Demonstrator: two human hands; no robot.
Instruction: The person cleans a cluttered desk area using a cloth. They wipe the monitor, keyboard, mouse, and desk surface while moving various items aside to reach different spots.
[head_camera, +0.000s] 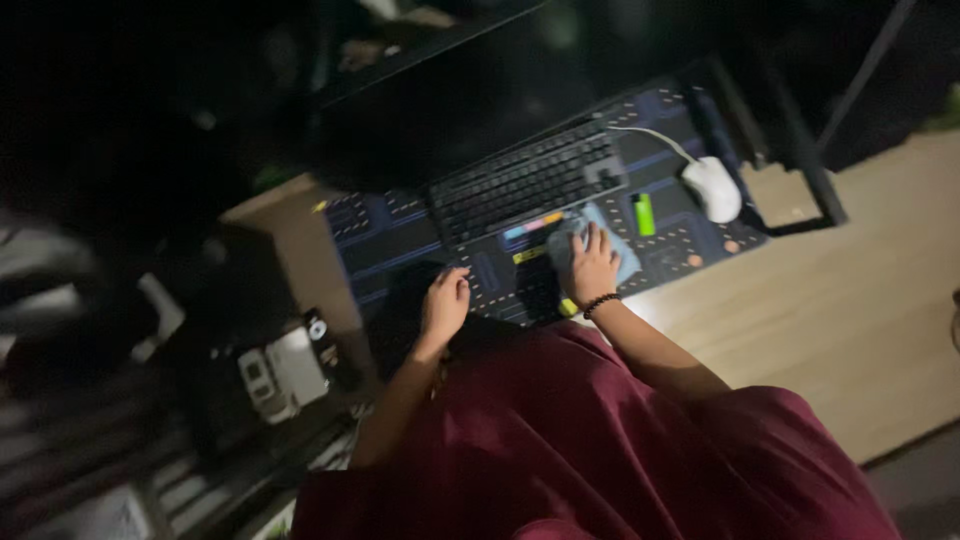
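My right hand (594, 265), with a dark bead bracelet at the wrist, presses flat on a light blue cloth (620, 250) lying on a dark patterned desk mat (400, 250). My left hand (445, 302) rests with curled fingers on the mat's near edge, holding nothing that I can see. A black keyboard (525, 180) lies just beyond both hands. A white mouse (712, 187) with a white cable sits to the right. A green lighter (644, 213) lies between the cloth and the mouse.
A dark monitor (440, 90) stands behind the keyboard. The wooden desk top (850, 300) extends to the right. Small white and black devices (285, 370) sit at the left. Dark red fabric (600, 440) covers my lap. The scene is dim.
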